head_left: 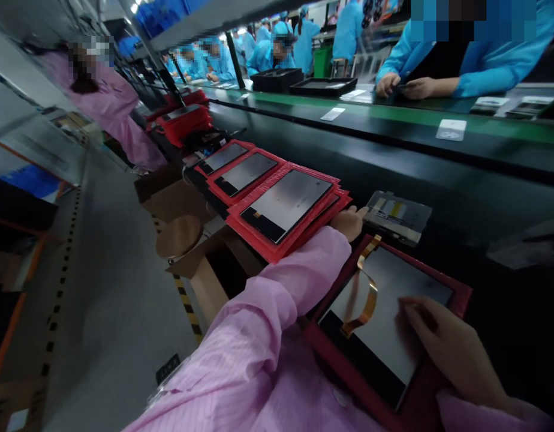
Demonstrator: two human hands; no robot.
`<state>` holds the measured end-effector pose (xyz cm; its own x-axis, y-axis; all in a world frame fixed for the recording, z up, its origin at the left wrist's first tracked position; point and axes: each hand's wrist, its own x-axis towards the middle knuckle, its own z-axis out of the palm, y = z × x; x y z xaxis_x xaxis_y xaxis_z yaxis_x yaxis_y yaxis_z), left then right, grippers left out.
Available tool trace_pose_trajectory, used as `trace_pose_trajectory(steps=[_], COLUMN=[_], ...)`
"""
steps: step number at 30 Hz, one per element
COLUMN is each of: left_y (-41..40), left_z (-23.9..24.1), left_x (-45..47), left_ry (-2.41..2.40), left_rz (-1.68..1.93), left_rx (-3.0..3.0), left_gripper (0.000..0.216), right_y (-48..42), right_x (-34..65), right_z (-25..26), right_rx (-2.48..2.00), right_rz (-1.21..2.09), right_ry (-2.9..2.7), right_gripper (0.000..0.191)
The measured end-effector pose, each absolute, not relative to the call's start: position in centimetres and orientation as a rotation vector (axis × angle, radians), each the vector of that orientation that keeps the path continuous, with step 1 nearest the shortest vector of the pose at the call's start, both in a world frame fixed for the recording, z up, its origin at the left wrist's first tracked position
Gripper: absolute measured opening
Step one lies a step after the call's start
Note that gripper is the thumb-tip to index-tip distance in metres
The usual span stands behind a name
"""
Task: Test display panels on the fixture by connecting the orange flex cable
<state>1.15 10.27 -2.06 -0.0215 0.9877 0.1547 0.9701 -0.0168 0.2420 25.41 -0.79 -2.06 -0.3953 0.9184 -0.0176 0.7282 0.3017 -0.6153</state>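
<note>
In front of me lies a display panel (396, 282) on a red foam sheet (461, 294), a copper-coloured flex cable (371, 297) curving up from its black edge strip. Over the panel's right part, my right hand (457, 342) has thumb and forefinger closed in a pinch; anything between them is too small to make out. My left hand (349, 222) reaches past the panel, a finger stretched out at the near edge of a clear plastic case (397, 216). Beside its wrist is a stack of red foam sheets with a display panel (289, 201) on top; part of this hand is hidden.
More panels on red foam (245, 173) line the bench to the left. A green-edged conveyor (299, 114) runs beyond, carrying white cards (451, 129). Opposite sits a co-worker in blue (484, 66). Open cardboard boxes (209, 288) stand below the bench's left edge.
</note>
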Motion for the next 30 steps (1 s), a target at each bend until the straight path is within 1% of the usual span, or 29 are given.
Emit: trace_pose_trajectory(steps=[14,19,24,30], left_y=[10.3,10.8,10.9,11.2], left_z=[-2.1,-2.3,-2.1,-1.6], left_x=[1.2,1.0,0.9,0.8], left_ry=[2.163,2.172,2.165,2.168], left_rz=[0.367,0.404,0.371,0.236], left_rx=[2.137,2.142,2.179,2.232], left_gripper=[0.046,0.046,0.049,0.052], right_y=[-1.7,-1.9,-2.1,-2.2], right_x=[24.9,24.5,24.5,24.5], right_z=[-1.4,-0.9,-0.5,-0.6], right_rx=[-1.365,-1.427,-1.411,-1.398], right_rz=[0.722,0.739,0.768,0.777], right_ry=[-2.270,-2.236,-2.228,-2.246], right_gripper=[0.024,0.018,0.017,0.016])
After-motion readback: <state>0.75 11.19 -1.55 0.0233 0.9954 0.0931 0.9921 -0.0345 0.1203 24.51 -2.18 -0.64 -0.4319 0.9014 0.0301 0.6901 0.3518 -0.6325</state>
